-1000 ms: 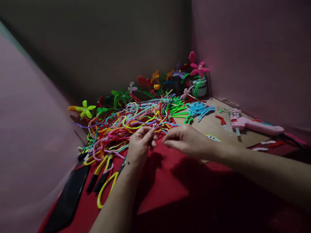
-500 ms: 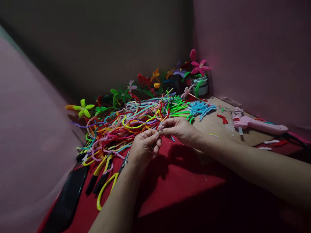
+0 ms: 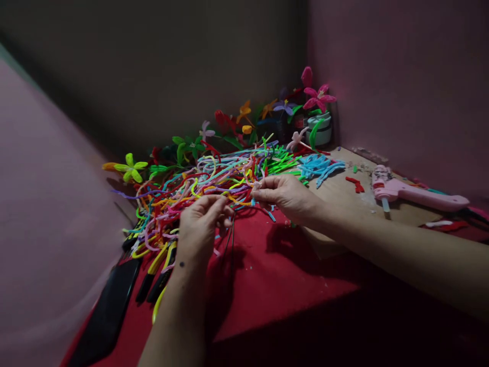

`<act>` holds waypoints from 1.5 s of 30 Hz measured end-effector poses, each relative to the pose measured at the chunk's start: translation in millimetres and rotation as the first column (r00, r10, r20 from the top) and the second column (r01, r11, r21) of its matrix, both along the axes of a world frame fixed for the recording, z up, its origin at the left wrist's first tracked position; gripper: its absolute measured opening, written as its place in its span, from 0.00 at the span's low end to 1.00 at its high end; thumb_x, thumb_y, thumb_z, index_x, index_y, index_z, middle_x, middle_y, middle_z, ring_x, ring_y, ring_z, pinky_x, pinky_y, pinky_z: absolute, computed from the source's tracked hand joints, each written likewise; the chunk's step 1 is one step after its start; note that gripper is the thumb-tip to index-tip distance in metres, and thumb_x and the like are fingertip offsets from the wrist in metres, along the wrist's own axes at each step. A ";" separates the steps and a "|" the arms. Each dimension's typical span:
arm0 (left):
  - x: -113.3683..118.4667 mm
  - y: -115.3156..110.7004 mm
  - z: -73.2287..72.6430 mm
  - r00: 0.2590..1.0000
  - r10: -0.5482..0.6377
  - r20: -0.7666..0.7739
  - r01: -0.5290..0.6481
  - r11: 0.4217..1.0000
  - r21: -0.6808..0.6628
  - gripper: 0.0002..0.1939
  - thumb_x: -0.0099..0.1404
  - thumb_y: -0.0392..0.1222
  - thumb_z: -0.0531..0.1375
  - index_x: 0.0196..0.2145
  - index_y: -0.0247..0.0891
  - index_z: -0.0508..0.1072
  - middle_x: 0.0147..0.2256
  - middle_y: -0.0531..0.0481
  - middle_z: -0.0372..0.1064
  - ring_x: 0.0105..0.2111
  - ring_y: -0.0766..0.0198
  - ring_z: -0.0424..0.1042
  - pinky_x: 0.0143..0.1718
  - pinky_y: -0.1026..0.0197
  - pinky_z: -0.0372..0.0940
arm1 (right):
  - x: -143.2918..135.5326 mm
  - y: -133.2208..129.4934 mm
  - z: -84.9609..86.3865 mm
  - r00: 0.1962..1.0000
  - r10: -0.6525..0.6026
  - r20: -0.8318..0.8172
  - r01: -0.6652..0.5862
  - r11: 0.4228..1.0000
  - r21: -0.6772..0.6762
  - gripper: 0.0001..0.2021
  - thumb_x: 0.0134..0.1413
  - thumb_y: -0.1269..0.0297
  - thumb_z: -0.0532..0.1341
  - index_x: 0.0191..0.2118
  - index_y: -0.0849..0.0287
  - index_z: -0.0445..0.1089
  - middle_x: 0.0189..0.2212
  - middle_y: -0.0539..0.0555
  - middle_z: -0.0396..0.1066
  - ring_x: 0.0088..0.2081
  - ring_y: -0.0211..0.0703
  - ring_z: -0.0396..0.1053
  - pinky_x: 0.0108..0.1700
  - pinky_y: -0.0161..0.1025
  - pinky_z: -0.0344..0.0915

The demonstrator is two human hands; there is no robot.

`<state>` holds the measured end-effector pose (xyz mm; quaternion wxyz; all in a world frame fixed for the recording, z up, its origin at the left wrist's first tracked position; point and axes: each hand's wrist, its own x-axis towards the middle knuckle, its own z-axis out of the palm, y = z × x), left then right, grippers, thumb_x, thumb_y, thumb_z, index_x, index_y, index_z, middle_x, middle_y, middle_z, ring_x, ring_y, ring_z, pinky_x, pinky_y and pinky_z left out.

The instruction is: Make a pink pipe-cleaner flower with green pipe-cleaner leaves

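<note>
My right hand [image 3: 286, 198] pinches a small pale pink, fuzzy piece [image 3: 256, 187], possibly pipe cleaner, between thumb and fingertips. Apart from it, to the left, my left hand [image 3: 202, 221] has its thumb and forefinger pressed together; whatever they hold is too small to make out. Two thin dark lines [image 3: 232, 237] show just below its fingers. Behind both hands lies a tangled heap of many-coloured pipe cleaners [image 3: 214, 178]. Yellow-and-black pliers [image 3: 156, 270] lie beside my left forearm, which mostly covers a yellow handle [image 3: 157, 306].
Fuzzy flowers [image 3: 132, 167] line the wall behind the heap. A pink glue gun [image 3: 416, 193] rests on a brown board [image 3: 344, 199] at right, near blue pipe cleaner pieces [image 3: 321, 167]. A black flat object [image 3: 105, 311] lies at left on the red table surface [image 3: 267, 300].
My hands were together at the pale pink piece. Now my left hand has moved left and away, while my right hand keeps the piece. The view has shifted slightly.
</note>
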<state>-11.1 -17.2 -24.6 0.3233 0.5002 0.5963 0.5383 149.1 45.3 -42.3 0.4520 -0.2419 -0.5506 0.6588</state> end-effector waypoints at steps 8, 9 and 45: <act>-19.7 8.7 -3.9 0.600 -0.127 -0.790 -0.113 0.964 -0.241 0.07 0.53 0.40 0.56 0.24 0.38 0.73 0.21 0.50 0.69 0.21 0.65 0.66 0.24 0.64 0.55 | 2.6 3.2 -22.4 0.992 -0.039 0.116 0.023 0.991 0.134 0.05 0.42 0.68 0.60 0.23 0.64 0.65 0.17 0.46 0.60 0.19 0.30 0.55 0.23 0.33 0.51; -18.3 9.3 -5.8 0.533 -0.192 -0.824 -0.108 0.951 -0.291 0.07 0.52 0.41 0.56 0.22 0.39 0.73 0.21 0.49 0.69 0.22 0.64 0.66 0.24 0.64 0.54 | 3.5 2.6 -23.9 0.992 -0.052 0.112 0.035 0.988 0.149 0.04 0.42 0.69 0.60 0.23 0.64 0.65 0.17 0.46 0.60 0.19 0.30 0.55 0.23 0.33 0.51; 19.7 -6.4 -3.5 0.934 -0.357 -0.001 0.355 0.928 -0.115 0.06 0.55 0.40 0.59 0.29 0.34 0.68 0.25 0.49 0.70 0.24 0.66 0.69 0.31 0.62 0.64 | 7.6 8.2 -29.8 0.982 0.158 -0.105 -0.166 0.984 -0.069 0.10 0.37 0.64 0.66 0.24 0.65 0.68 0.18 0.48 0.64 0.17 0.29 0.57 0.20 0.32 0.49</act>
